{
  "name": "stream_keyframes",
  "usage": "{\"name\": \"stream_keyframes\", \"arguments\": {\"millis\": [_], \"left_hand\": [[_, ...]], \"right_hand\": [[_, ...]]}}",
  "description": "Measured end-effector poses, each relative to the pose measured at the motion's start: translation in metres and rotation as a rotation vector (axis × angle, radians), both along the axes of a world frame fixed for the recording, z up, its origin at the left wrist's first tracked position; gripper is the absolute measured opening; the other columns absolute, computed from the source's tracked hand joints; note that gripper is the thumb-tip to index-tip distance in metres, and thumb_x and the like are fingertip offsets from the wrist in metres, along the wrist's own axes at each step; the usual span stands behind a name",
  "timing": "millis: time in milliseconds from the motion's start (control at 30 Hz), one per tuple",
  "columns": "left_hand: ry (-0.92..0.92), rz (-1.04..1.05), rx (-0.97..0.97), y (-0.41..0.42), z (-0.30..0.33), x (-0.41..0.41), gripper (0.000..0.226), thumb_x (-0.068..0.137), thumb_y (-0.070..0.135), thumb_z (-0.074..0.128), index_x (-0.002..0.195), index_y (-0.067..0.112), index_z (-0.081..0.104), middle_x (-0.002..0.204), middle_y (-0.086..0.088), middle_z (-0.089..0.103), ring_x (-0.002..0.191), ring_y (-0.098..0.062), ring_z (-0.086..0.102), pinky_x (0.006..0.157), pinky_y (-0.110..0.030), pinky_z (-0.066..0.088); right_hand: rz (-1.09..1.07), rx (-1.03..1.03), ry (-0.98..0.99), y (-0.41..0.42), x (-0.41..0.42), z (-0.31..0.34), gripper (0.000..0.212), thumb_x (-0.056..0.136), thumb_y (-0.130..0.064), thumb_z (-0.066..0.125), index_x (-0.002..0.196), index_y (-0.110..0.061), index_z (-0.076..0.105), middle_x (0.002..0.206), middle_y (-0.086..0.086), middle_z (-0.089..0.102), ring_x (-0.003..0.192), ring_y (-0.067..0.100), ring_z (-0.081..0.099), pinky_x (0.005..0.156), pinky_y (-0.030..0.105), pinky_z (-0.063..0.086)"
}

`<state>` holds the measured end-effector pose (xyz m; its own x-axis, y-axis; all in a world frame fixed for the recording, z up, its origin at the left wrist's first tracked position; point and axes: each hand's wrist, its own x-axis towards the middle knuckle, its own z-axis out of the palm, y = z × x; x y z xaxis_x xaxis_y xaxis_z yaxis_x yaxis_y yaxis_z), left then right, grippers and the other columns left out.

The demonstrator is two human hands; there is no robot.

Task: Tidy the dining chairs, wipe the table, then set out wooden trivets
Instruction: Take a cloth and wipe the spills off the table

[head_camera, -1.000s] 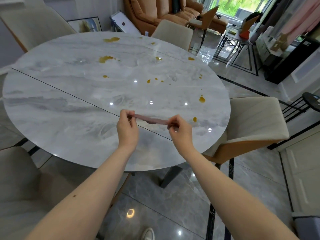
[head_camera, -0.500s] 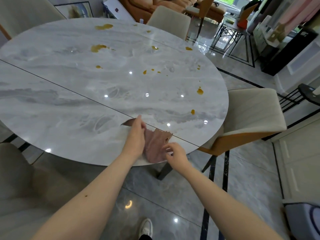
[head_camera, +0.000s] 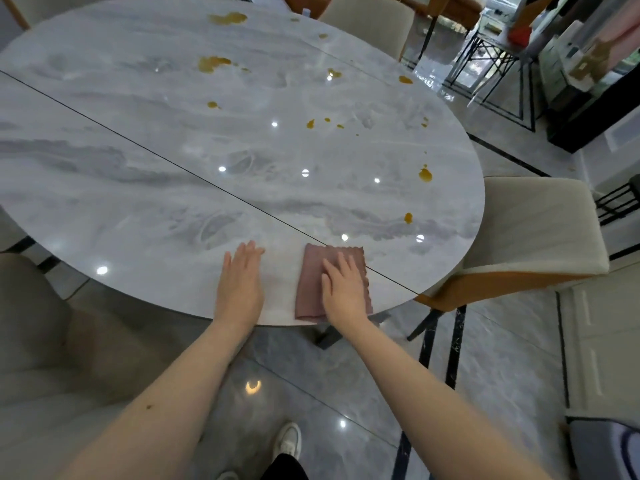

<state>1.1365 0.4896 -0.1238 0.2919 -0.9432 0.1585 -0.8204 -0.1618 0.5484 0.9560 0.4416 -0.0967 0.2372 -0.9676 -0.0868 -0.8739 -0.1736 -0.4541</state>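
Observation:
A round grey marble table point(head_camera: 145, 209) fills the upper view, dotted with several yellow-brown spills point(head_camera: 425, 174) across its far and right side. A folded pinkish-brown cloth point(head_camera: 311, 271) lies flat near the table's front edge. My right hand point(head_camera: 341, 289) rests flat on the cloth with fingers spread, pressing it down. To its left, my left hand point(head_camera: 240, 282) lies flat and open on the bare tabletop, apart from the cloth. No trivets are in view.
A cream chair with an orange shell point(head_camera: 530, 237) stands at the table's right. Another cream chair point(head_camera: 41, 341) is at the near left, and a third point(head_camera: 367, 15) at the far side. Glossy tiled floor lies below; a black metal side table point(head_camera: 495, 57) stands at upper right.
The cloth, first stretched between both hands above the table, has been folded and laid flat by the front edge. My left hand has let go and moved left; my right hand now presses it.

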Motion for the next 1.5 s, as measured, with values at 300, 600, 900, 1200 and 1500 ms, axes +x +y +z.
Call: {"name": "stream_keyframes", "arguments": {"millis": [300,600,900,1200,1500], "left_hand": [[-0.072,0.27,0.085,0.032,-0.034,0.061,0.041,0.099,0.002,0.034,0.14,-0.004,0.037,0.149,-0.023,0.031,0.142,-0.035,0.023,0.118,-0.041,0.009],[-0.086,0.263,0.056,0.039,-0.036,0.062,0.036,0.098,0.0,0.039,0.133,-0.006,0.046,0.143,-0.025,0.04,0.137,-0.035,0.034,0.117,-0.04,0.016],[-0.119,0.244,0.042,0.038,-0.041,0.067,0.036,0.095,-0.004,0.045,0.13,-0.006,0.049,0.141,-0.025,0.043,0.135,-0.036,0.037,0.116,-0.039,0.016],[-0.096,0.249,0.096,0.037,-0.03,0.064,0.042,0.095,-0.004,0.037,0.137,-0.002,0.042,0.149,-0.021,0.033,0.142,-0.032,0.025,0.118,-0.038,0.01],[-0.076,0.149,0.166,0.017,-0.005,0.025,0.055,0.09,-0.006,0.036,0.143,0.002,0.031,0.154,-0.019,0.022,0.145,-0.03,0.014,0.118,-0.038,0.003]], "right_hand": [[0.008,-0.026,0.262,-0.013,0.096,-0.042,0.069,0.092,-0.054,0.009,0.152,-0.021,0.016,0.158,0.015,0.011,0.146,0.037,0.006,0.117,0.05,-0.001],[0.383,-0.052,0.263,0.024,0.056,-0.04,0.067,0.089,-0.056,0.012,0.151,-0.029,0.017,0.159,0.007,0.012,0.147,0.032,0.005,0.117,0.041,-0.007],[0.011,0.014,0.288,-0.03,0.095,-0.043,0.061,0.1,-0.049,0.024,0.153,-0.026,0.005,0.161,0.008,-0.004,0.147,0.031,-0.009,0.117,0.049,-0.009],[0.412,-0.051,0.144,0.043,0.071,-0.039,0.064,0.092,-0.048,0.002,0.15,-0.03,0.02,0.159,-0.002,0.013,0.148,0.018,0.005,0.117,0.034,-0.004],[0.129,-0.018,-0.08,-0.007,-0.068,-0.011,0.04,0.094,-0.002,0.051,0.133,-0.007,0.054,0.145,0.015,0.042,0.139,0.029,0.033,0.107,0.008,0.012]]}}
